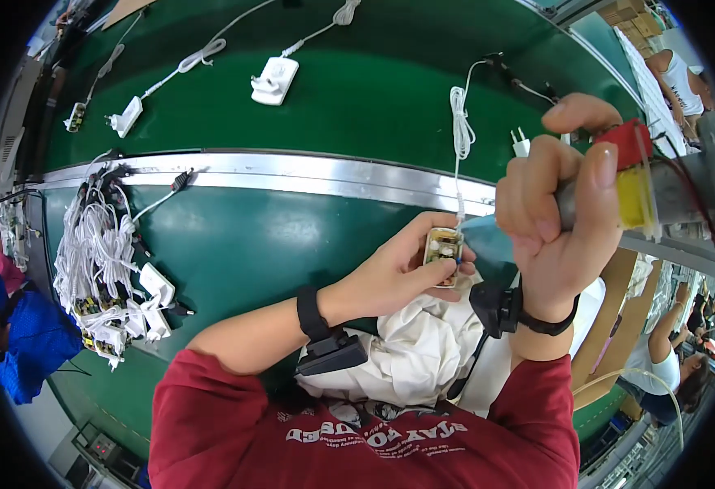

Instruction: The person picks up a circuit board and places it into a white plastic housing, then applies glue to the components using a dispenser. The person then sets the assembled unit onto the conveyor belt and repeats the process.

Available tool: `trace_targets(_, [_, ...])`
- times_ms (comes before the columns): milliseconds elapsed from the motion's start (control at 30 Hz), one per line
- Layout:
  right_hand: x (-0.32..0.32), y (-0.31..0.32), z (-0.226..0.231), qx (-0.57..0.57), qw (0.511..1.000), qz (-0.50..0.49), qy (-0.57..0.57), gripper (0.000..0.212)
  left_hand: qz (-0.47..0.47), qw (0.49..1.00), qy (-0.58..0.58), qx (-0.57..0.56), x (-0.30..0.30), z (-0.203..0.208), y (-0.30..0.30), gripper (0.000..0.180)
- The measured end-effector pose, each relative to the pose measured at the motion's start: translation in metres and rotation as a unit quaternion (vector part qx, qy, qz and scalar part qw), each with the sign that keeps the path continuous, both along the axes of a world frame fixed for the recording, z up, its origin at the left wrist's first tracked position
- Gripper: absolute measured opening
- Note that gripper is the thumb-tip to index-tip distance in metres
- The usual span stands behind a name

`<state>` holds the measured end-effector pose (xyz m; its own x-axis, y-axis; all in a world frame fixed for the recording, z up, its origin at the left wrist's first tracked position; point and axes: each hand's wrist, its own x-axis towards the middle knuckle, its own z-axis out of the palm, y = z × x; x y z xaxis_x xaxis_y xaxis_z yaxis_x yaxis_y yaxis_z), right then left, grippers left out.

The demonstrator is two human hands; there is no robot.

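My left hand holds an open adapter housing, white with a circuit board showing inside. A white cable runs up from its top edge over the metal rail and lies in a loose coil. My right hand is wrapped round a grey cylindrical dispenser with a red and a yellow band. Its pale blue cone-shaped nozzle points at the upper right corner of the adapter housing. Whether the tip touches the board is too small to tell.
At left lies a heap of white cables with adapters. Across the metal rail, on the green belt, lie a white adapter and others with cables. White cloth covers my lap. A cardboard box stands right; people work on both sides.
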<state>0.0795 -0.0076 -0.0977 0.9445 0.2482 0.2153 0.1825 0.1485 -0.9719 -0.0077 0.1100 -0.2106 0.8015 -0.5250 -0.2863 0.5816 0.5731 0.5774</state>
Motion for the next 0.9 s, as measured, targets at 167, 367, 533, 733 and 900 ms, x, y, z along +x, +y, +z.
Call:
trace_targets(167, [-0.001, 0.001, -0.007, 0.041, 0.999, 0.006, 0.017, 0.03, -0.004, 0.999, -0.036, -0.013, 0.002, 0.004, 0.004, 0.041])
trace_targets(367, [-0.002, -0.003, -0.006, 0.043, 0.998, 0.047, 0.012, 0.026, 0.015, 0.998, -0.06, -0.015, 0.001, 0.002, 0.005, 0.047])
trace_targets(533, [-0.001, -0.004, -0.011, 0.04, 0.997, 0.067, -0.002, 0.027, 0.002, 0.998, -0.051, -0.036, 0.001, 0.003, 0.009, 0.048])
trace_targets(733, [0.0, -0.008, -0.006, 0.011, 0.997, 0.075, 0.0, 0.032, 0.019, 0.998, -0.046, -0.035, 0.004, 0.003, 0.009, 0.043])
trace_targets(900, [-0.003, -0.009, -0.007, 0.05, 0.994, 0.101, 0.003, 0.037, 0.047, 0.998, -0.036, -0.009, 0.006, -0.001, 0.01, 0.041])
